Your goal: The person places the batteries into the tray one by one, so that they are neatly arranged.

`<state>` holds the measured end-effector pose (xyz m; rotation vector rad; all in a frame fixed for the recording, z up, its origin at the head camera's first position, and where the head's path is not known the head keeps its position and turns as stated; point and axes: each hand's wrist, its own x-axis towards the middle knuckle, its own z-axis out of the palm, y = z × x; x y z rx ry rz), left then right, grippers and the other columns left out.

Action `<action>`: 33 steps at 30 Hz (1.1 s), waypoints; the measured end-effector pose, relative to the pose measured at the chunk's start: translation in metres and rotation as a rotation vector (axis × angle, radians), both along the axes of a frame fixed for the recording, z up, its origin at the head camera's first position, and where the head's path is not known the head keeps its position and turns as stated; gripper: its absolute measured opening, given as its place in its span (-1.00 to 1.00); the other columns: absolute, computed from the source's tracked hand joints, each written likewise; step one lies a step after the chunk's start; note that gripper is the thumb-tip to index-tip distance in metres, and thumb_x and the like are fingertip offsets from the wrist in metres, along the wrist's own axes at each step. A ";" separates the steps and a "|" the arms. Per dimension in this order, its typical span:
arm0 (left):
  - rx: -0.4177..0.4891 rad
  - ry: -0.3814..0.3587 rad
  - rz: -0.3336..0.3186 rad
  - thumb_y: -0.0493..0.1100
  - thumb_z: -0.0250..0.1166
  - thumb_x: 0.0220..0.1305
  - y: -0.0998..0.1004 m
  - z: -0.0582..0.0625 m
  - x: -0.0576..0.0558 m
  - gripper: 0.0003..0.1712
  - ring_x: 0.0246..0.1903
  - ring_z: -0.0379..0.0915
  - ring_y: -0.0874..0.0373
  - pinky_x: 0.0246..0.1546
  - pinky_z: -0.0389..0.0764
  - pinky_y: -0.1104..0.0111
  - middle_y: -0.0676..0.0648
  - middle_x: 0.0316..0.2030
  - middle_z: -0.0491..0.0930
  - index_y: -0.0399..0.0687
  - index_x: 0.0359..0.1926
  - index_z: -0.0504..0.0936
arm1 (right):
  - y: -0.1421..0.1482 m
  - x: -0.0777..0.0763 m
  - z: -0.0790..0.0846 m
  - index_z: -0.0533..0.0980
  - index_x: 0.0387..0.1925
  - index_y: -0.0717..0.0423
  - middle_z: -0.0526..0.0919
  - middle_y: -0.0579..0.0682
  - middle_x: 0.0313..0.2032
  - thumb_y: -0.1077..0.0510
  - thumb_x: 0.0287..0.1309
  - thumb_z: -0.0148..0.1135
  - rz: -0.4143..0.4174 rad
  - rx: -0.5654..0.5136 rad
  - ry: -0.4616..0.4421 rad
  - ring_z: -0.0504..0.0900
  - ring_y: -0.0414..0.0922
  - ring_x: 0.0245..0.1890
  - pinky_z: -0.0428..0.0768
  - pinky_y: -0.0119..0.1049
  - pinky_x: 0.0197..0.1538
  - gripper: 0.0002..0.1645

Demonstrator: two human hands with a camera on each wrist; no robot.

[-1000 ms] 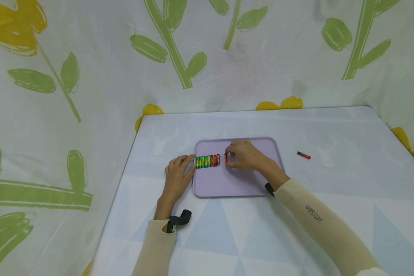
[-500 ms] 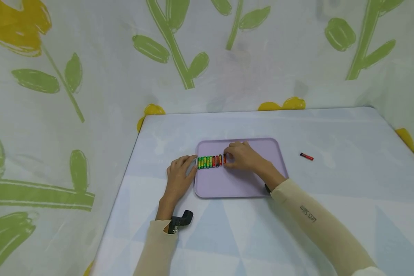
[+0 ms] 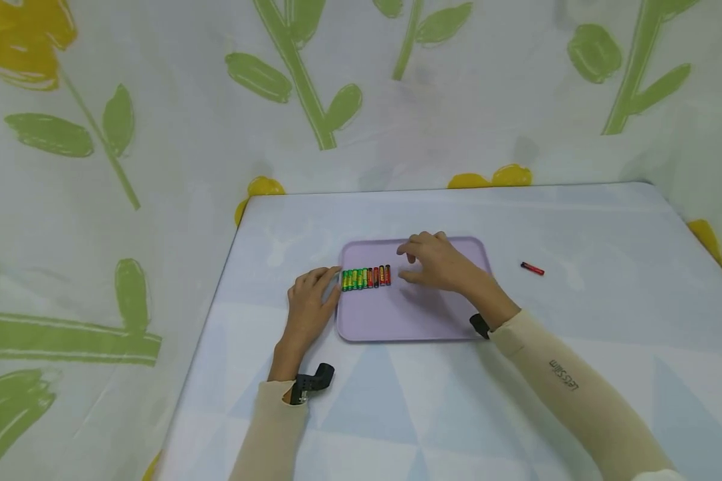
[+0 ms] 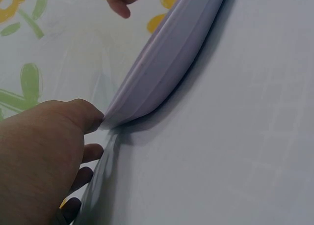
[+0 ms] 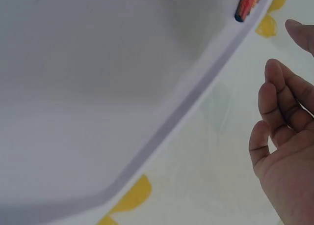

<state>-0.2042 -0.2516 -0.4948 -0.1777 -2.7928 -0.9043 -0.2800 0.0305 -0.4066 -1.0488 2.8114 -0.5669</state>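
A lilac tray (image 3: pixel 409 324) lies on the table with a row of small batteries along its left half. Several green batteries (image 3: pixel 353 279) fill the left end of that row; several red and black batteries (image 3: pixel 382 276) continue it rightward, side by side. My left hand (image 3: pixel 309 307) rests at the tray's left rim, fingers relaxed; the left wrist view has the thumb right at the rim (image 4: pixel 110 117). Just right of the row, over the tray, my right hand (image 3: pixel 439 264) holds nothing, its thumb and fingers apart. The right wrist view catches the end of a red battery (image 5: pixel 248 3).
One loose red and black battery (image 3: pixel 532 268) lies on the table right of the tray. The table (image 3: pixel 361 401) wears a pale cloth with blue triangles. Behind it and to the left hangs a white curtain (image 3: pixel 186 133) with green leaves.
My right hand brought a red battery leftward to the end of the row, let it go, and drew back to the right with its fingers spread. The left hand stayed put.
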 end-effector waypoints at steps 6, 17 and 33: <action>-0.001 -0.016 0.008 0.08 0.07 0.54 -0.005 0.001 0.002 -0.51 0.30 0.16 -0.08 0.26 0.08 -0.09 -0.04 0.31 0.39 0.23 0.41 0.44 | 0.030 0.007 0.006 0.62 0.07 0.16 0.64 0.02 -0.22 0.01 0.17 0.45 -0.035 0.008 0.043 0.48 -0.04 -0.11 0.31 -0.05 0.02 -0.52; 0.001 -0.011 0.012 0.08 0.09 0.52 -0.014 0.001 0.002 -0.51 0.30 0.15 -0.11 0.26 0.06 -0.11 -0.06 0.31 0.39 0.21 0.40 0.45 | 0.132 0.010 -0.003 0.49 0.20 0.21 0.52 0.05 -0.24 0.24 0.09 0.46 -0.053 0.051 0.183 0.46 -0.01 -0.20 0.28 0.04 -0.08 -0.38; 0.031 -0.028 0.024 0.08 0.08 0.53 -0.020 0.004 0.006 -0.51 0.32 0.13 -0.12 0.29 0.02 -0.13 -0.07 0.32 0.39 0.23 0.40 0.44 | 0.207 -0.010 -0.017 0.55 0.22 0.03 0.52 0.02 -0.24 0.37 -0.06 0.51 0.007 0.272 0.165 0.47 0.03 -0.23 0.33 0.01 -0.21 -0.27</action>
